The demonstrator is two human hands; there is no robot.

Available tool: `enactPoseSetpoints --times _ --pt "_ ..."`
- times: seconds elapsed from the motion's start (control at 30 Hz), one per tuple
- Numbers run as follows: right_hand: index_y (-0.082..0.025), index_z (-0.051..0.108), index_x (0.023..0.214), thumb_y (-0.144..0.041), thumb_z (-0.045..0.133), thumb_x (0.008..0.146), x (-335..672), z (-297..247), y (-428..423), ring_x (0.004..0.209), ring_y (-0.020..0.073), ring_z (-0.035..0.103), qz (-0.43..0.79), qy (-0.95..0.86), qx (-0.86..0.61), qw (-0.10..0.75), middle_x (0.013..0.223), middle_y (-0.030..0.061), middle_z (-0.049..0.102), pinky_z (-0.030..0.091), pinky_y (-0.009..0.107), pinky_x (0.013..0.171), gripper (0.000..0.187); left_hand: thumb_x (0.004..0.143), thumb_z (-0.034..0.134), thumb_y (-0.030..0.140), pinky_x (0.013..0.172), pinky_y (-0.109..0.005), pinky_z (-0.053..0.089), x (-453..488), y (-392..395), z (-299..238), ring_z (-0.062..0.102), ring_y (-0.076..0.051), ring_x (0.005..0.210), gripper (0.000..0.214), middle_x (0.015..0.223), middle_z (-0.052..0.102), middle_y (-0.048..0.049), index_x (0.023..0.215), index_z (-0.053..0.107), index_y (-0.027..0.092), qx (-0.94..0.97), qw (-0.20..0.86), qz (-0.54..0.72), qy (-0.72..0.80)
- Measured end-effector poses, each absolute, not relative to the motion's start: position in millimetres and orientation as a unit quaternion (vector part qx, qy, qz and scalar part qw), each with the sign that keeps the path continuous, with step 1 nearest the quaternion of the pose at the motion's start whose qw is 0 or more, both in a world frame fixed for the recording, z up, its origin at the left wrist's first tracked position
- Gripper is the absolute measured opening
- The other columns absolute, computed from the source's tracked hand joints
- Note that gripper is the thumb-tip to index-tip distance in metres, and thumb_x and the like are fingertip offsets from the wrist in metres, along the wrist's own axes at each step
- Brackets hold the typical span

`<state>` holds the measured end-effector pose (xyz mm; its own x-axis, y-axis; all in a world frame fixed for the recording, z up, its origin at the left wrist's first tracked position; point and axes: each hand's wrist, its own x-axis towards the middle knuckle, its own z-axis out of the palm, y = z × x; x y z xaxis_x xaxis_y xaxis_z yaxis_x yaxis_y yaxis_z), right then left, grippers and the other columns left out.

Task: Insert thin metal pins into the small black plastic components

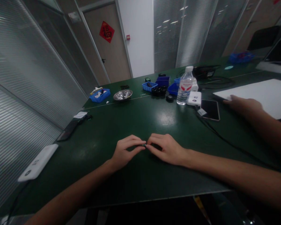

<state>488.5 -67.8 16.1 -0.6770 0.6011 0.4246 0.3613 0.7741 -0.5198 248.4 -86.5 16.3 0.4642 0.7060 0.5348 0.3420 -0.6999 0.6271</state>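
Just above the green tabletop [140, 120], my left hand [124, 152] pinches a tiny dark piece [143, 145] between thumb and fingertips. It has a greenish, shiny glint, but is too small and blurred to name. My right hand [168, 149] meets it from the other side, its thumb and forefinger closed at the piece's right end. The fingertips of both hands almost touch and hide most of the piece.
Farther back are a metal bowl [123, 95], a blue basket [100, 95], blue bins [162, 82] and a water bottle [185, 86]. A phone [210, 110], a cable [215, 132] and another person's hand [244, 106] on a white board [269, 93] are right; a white power bank [38, 163] lies left.
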Motion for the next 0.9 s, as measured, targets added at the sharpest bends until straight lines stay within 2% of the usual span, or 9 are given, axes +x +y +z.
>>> enactPoseSetpoints --times 0.13,0.27,0.4,0.53,0.63,0.8,0.9 --pt "-0.018 0.067 0.098 -0.028 0.053 0.101 490.7 17.8 -67.3 0.073 0.0141 0.06 0.166 -0.908 -0.289 0.252 0.091 0.0042 0.065 0.042 0.026 0.064 0.018 0.092 0.069 0.022 0.083 -0.033 0.059 248.6 -85.0 17.7 0.071 -0.019 0.093 0.023 0.102 0.074 -0.0097 0.113 0.077 0.019 0.844 0.238 0.363 0.316" --pt "-0.018 0.068 0.1 -0.029 0.054 0.101 488.5 16.8 -68.9 0.074 0.0143 0.06 0.196 -0.892 -0.292 0.286 0.091 0.0038 0.066 0.044 0.027 0.067 0.018 0.091 0.071 0.024 0.084 -0.035 0.059 248.9 -85.4 17.7 0.071 -0.02 0.093 0.022 0.102 0.074 -0.01 0.111 0.078 0.018 0.82 0.293 0.363 0.332" --pt "-0.018 0.067 0.099 -0.031 0.053 0.103 486.3 16.7 -70.2 0.074 0.0144 0.06 0.247 -0.859 -0.294 0.339 0.089 0.0033 0.066 0.046 0.028 0.069 0.02 0.086 0.077 0.029 0.087 -0.036 0.06 251.2 -89.5 13.3 0.072 -0.021 0.095 0.042 0.105 0.074 -0.0102 0.125 0.069 0.017 0.762 0.402 0.359 0.359" --pt "-0.018 0.068 0.099 -0.031 0.053 0.103 487.4 15.7 -67.3 0.075 0.0146 0.06 0.254 -0.856 -0.3 0.336 0.089 0.0031 0.066 0.045 0.027 0.068 0.02 0.084 0.079 0.028 0.09 -0.037 0.058 253.9 -90.3 11.8 0.073 -0.021 0.096 0.053 0.103 0.075 -0.0087 0.133 0.063 0.017 0.737 0.451 0.343 0.368" --pt "-0.018 0.068 0.101 -0.033 0.053 0.103 490.7 13.3 -61.3 0.076 0.0145 0.06 0.209 -0.873 -0.314 0.31 0.091 0.0033 0.065 0.044 0.027 0.068 0.021 0.085 0.078 0.029 0.093 -0.038 0.055 252.7 -86.1 13.7 0.07 -0.021 0.1 0.049 0.104 0.075 -0.0078 0.132 0.065 0.02 0.761 0.412 0.323 0.384" --pt "-0.02 0.071 0.1 -0.033 0.056 0.1 501.3 13.6 -50.0 0.067 0.0127 0.055 0.053 -0.932 -0.305 0.187 0.1 0.0058 0.064 0.035 0.026 0.056 0.019 0.086 0.076 0.031 0.09 -0.039 0.051 248.1 -79.7 15.5 0.063 -0.023 0.1 0.035 0.104 0.074 -0.0073 0.121 0.074 0.025 0.834 0.303 0.252 0.387" --pt "-0.019 0.073 0.094 -0.03 0.056 0.099 506.6 15.8 -46.7 0.069 0.0135 0.056 0.012 -0.943 -0.281 0.178 0.103 0.0073 0.064 0.035 0.027 0.055 0.02 0.086 0.076 0.032 0.086 -0.036 0.051 245.6 -78.6 16.1 0.062 -0.022 0.098 0.036 0.102 0.072 -0.0067 0.122 0.073 0.025 0.847 0.286 0.235 0.383"
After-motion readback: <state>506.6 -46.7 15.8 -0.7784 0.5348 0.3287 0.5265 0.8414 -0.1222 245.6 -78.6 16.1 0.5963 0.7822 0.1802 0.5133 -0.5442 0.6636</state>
